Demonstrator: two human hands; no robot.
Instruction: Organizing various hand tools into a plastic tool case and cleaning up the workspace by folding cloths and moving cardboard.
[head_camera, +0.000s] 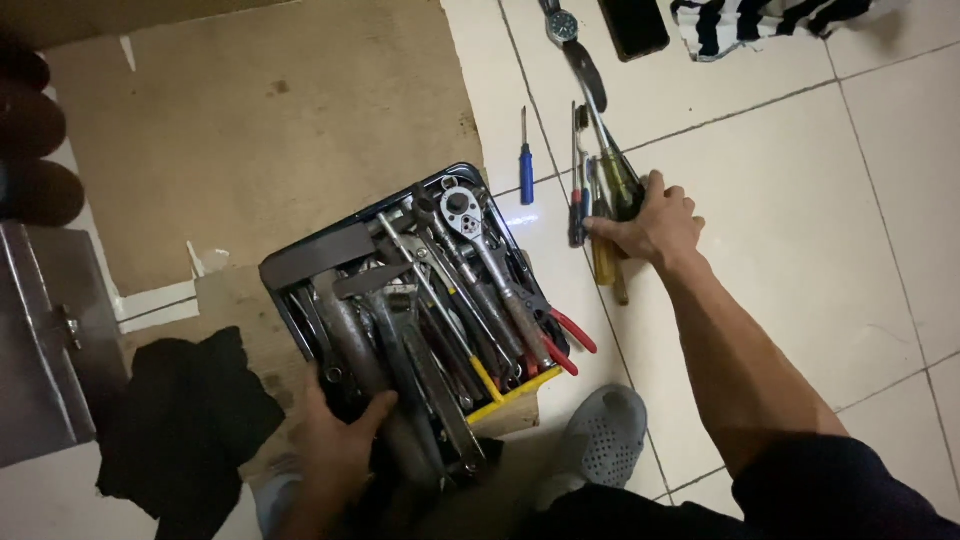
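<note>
Left hand (340, 440) is gripping the near edge of the toolbox (310, 262), fingers curled in over the wrenches (375, 355) packed inside. A ratchet (480, 250) is lying across the top, red-handled pliers (560, 340) poking out the right side. Right of the toolbox, the right hand (650, 225) is pressing down on a bunch of screwdrivers (605, 190) on the tile floor (800, 200), fingers closing around them. A blue screwdriver (526, 165) is lying between toolbox and bunch.

Dim, cool light; soft glare on tiles (800, 200); dark corners.
</note>
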